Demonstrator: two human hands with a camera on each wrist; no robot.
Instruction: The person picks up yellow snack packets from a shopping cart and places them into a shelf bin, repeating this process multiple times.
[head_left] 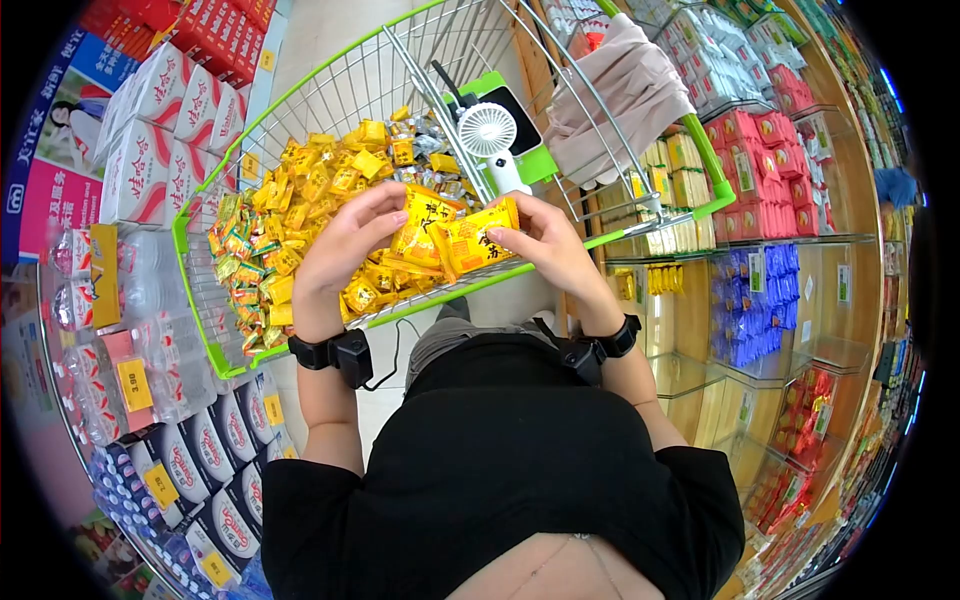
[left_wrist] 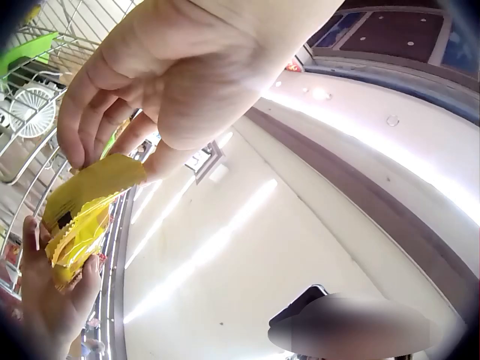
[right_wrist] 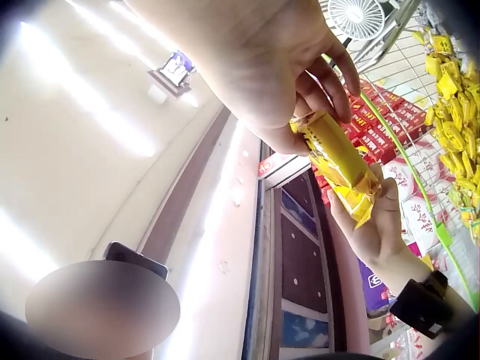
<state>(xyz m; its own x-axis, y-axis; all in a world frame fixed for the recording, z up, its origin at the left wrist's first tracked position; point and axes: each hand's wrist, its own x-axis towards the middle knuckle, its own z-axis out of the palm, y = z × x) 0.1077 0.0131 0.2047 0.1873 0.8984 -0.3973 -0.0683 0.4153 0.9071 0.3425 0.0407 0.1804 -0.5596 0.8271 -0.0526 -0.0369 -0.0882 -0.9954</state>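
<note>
Nearest the wrist cameras, the left hand (head_left: 350, 235) and right hand (head_left: 550, 250) are seen with yellow packets (head_left: 478, 245) pinched between thumbs and fingers. The packets are held side by side, above the near side of the cart (head_left: 712, 165). Below them, wrapped pieces (head_left: 300, 190) are heaped; beyond, a fan (head_left: 487, 130) and a cloth (head_left: 610, 90) are seen. Cartons (head_left: 145, 170) are stacked to the left. The packets are apparently being handled or looked over; for their next move, a steady pinch and clearance from the cart's rim would be needed.
</note>
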